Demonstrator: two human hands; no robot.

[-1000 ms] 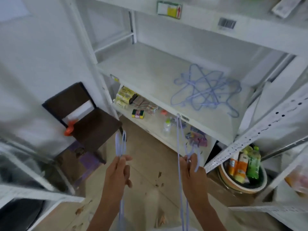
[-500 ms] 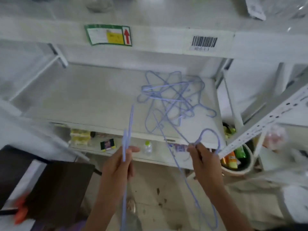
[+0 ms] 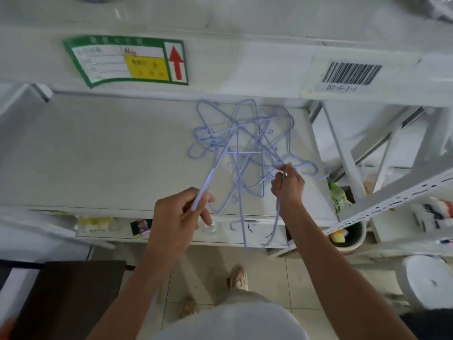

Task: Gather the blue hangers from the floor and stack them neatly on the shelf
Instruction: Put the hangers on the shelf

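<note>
A loose tangle of thin blue wire hangers (image 3: pixel 245 141) lies on the right half of the white shelf (image 3: pixel 103 153). My left hand (image 3: pixel 179 217) pinches one blue hanger (image 3: pixel 208 179) at the shelf's front edge; the wire slants up and right toward the tangle. My right hand (image 3: pixel 288 185) is closed on another blue hanger (image 3: pixel 278 219) at the tangle's right side; its wire loops down past the shelf front.
The shelf above carries a green and yellow label (image 3: pixel 127 61) and a barcode sticker (image 3: pixel 350 74). Small goods sit on the lower shelf (image 3: pixel 142 227). A bucket of bottles (image 3: pixel 348 235) stands on the right, a dark chair (image 3: pixel 66 290) at lower left. My shoes are on the tiled floor (image 3: pixel 213 273).
Both hands have moved up and forward from below the shelf edge to over the shelf, carrying their hangers to the tangle. The view has drawn closer to the shelf.
</note>
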